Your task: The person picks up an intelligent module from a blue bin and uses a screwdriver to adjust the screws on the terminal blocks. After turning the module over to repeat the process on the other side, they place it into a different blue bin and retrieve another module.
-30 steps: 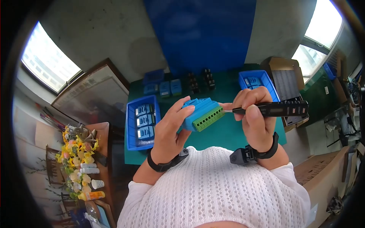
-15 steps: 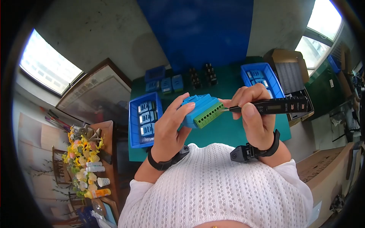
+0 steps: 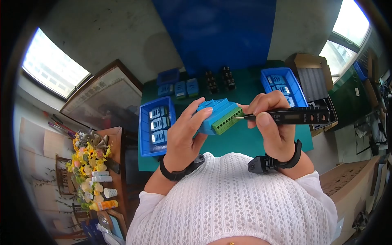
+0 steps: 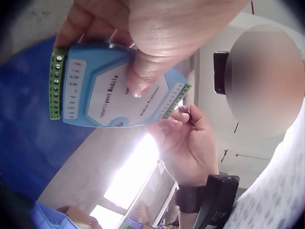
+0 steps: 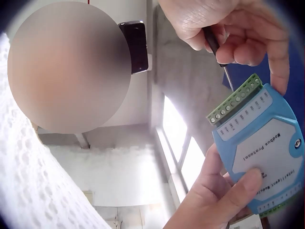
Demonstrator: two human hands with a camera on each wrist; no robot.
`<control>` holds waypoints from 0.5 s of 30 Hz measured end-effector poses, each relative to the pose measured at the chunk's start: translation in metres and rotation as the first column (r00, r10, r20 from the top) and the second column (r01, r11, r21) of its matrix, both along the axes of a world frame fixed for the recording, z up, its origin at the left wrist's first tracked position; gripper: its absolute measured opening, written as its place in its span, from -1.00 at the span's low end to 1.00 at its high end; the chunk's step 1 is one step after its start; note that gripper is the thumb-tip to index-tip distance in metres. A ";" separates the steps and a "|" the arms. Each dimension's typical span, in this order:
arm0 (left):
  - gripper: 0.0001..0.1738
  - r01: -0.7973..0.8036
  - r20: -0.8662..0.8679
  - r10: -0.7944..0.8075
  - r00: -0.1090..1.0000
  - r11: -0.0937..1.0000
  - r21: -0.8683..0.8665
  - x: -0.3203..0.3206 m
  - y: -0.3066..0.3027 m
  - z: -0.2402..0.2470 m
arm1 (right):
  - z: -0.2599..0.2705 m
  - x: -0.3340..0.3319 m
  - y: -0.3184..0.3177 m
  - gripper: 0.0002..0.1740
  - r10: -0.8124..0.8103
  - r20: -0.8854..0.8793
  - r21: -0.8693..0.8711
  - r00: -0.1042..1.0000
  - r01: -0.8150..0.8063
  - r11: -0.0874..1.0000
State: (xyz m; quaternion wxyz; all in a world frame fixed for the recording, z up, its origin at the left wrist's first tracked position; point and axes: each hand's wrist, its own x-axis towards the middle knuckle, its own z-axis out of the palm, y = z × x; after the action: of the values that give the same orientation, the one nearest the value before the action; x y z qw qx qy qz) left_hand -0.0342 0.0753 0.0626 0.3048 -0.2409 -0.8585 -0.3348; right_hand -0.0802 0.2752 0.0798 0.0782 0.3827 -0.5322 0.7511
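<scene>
Showing blue with green terminals, the module (image 3: 220, 116) is gripped left-handed; the right hand (image 3: 274, 126) pinches a black pen-like tool (image 3: 300, 116).

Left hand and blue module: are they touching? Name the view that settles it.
Touching: the left wrist view shows the left hand, its thumb lying on the blue module.

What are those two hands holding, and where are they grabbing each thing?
The left hand grips a blue box, its thumb on the white label. The right hand pinches a black tool at the handle's front end, near the metal tip.
</scene>
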 end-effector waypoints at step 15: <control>-0.39 -0.041 -0.010 0.040 0.999 0.999 -0.028 0.001 -0.002 -0.002 | -0.002 0.003 -0.002 -0.89 -0.012 -0.009 0.074 1.000 0.013 0.997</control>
State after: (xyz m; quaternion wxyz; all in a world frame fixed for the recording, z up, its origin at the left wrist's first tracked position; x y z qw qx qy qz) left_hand -0.0328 0.0734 0.0608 0.3122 -0.2295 -0.8664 -0.3151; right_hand -0.0767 0.2730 0.0777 0.0711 0.3853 -0.5616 0.7287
